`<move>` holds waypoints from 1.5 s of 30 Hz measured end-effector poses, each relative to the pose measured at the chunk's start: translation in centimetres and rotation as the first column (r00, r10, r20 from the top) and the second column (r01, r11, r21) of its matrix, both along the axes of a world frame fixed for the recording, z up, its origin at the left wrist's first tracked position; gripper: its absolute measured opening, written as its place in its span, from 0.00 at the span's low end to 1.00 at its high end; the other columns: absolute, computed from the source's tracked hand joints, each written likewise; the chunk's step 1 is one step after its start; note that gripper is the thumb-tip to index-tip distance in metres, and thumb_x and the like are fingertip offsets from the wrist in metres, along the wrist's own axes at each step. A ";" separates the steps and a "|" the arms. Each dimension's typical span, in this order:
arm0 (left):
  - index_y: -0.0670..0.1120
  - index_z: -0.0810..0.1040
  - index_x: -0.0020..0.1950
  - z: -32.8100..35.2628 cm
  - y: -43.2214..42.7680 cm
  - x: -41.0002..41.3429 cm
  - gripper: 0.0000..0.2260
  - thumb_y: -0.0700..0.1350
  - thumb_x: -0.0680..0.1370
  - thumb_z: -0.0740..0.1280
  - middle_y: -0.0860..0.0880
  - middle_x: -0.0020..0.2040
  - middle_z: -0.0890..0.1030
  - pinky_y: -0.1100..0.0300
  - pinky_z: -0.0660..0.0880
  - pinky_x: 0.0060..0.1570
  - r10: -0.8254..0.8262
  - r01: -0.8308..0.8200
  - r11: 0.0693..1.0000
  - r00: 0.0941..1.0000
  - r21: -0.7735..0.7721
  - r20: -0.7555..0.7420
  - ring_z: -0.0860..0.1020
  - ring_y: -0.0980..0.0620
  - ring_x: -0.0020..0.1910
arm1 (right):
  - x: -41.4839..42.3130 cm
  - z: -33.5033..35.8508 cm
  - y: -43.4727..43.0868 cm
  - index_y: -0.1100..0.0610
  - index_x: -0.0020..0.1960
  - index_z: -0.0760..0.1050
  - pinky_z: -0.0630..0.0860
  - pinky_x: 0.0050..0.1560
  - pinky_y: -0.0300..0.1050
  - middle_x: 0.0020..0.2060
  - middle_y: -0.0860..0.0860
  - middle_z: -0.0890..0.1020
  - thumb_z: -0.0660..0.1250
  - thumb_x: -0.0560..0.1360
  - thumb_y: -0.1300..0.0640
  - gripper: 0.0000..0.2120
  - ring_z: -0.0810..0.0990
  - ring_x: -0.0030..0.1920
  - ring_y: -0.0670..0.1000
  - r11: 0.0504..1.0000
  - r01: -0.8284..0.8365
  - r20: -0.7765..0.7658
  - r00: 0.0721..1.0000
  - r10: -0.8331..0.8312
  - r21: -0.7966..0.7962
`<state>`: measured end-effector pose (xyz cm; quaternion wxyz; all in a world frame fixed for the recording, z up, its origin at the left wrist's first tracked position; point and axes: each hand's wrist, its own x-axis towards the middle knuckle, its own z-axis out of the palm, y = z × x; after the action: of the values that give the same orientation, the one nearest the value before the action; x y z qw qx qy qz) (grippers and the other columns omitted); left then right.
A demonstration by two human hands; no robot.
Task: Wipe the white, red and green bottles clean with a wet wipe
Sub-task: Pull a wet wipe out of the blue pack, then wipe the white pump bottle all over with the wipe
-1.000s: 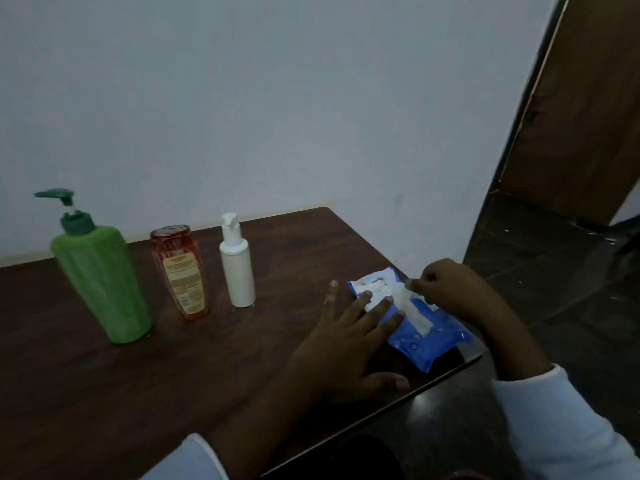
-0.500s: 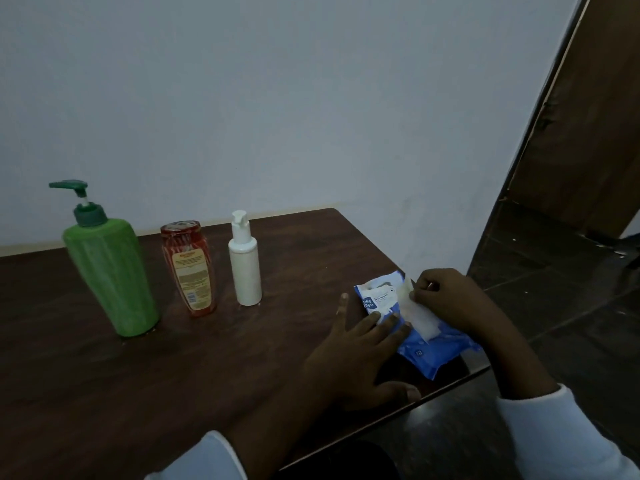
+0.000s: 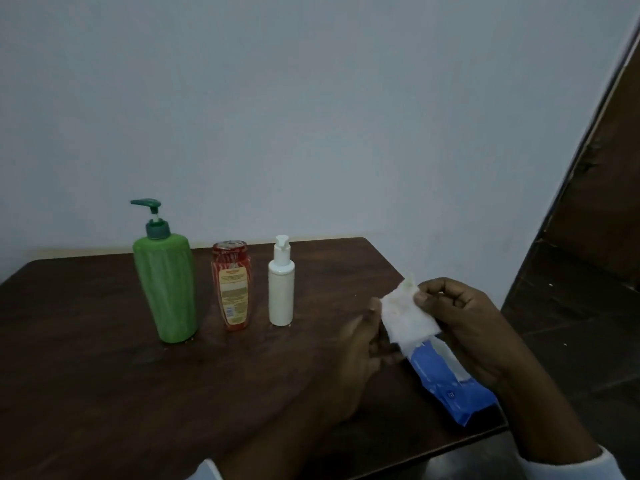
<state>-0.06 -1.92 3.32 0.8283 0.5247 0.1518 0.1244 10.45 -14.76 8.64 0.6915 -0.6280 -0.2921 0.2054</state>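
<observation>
Evidently to draw it clear of the blue pack (image 3: pixel 446 379) at the tabletop's (image 3: pixel 104 393) edge, the right hand (image 3: pixel 464 323) pinches the wet wipe (image 3: pixel 405 318) in its fingers (image 3: pixel 438 289), the blurred left hand (image 3: pixel 360 344) of unreadable grip, while the green bottle (image 3: pixel 166 289), red bottle (image 3: pixel 232 289) and white bottle (image 3: pixel 281 294) wait upright, well apart leftward.

Upright green bottle (image 3: pixel 168 289), red bottle (image 3: pixel 232 285), white bottle (image 3: pixel 281 292), wet wipe (image 3: pixel 405 317) at right

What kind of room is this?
Likely a plain room at home: a dark wooden table against a bare pale wall, a brown wooden door, and a green plastic pump bottle.
</observation>
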 end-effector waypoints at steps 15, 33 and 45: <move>0.37 0.85 0.56 1.6 7.6 -10.2 0.08 0.34 0.77 0.73 0.42 0.52 0.88 0.53 0.83 0.51 0.254 -0.321 0.858 0.944 0.401 0.211 0.86 0.46 0.53 | -6.8 -0.9 6.3 0.61 0.52 0.77 0.81 0.33 0.53 0.46 0.56 0.84 0.68 0.71 0.64 0.09 0.84 0.43 0.60 0.970 -0.238 0.062 0.970 0.235 0.048; 0.47 0.88 0.52 0.7 8.1 -13.5 0.09 0.35 0.75 0.76 0.49 0.35 0.82 0.61 0.75 0.38 0.247 -0.310 0.752 0.951 0.582 0.188 0.77 0.53 0.34 | -8.7 -3.1 7.7 0.55 0.58 0.78 0.82 0.43 0.54 0.51 0.55 0.84 0.72 0.67 0.55 0.19 0.84 0.49 0.59 0.956 -0.289 -0.109 0.950 0.294 0.056; 0.53 0.81 0.65 5.1 13.0 -10.3 0.16 0.41 0.79 0.71 0.57 0.51 0.84 0.65 0.77 0.47 0.393 -0.267 0.077 0.893 0.961 0.217 0.80 0.60 0.48 | -8.2 -5.0 7.0 0.65 0.49 0.75 0.81 0.29 0.52 0.45 0.61 0.82 0.65 0.75 0.67 0.04 0.81 0.45 0.62 0.999 -0.010 -0.578 0.816 0.032 0.042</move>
<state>-10.39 11.11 8.42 0.2347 0.8869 0.1905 0.3493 2.21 -7.79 3.65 0.7566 -0.5199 -0.0792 0.3885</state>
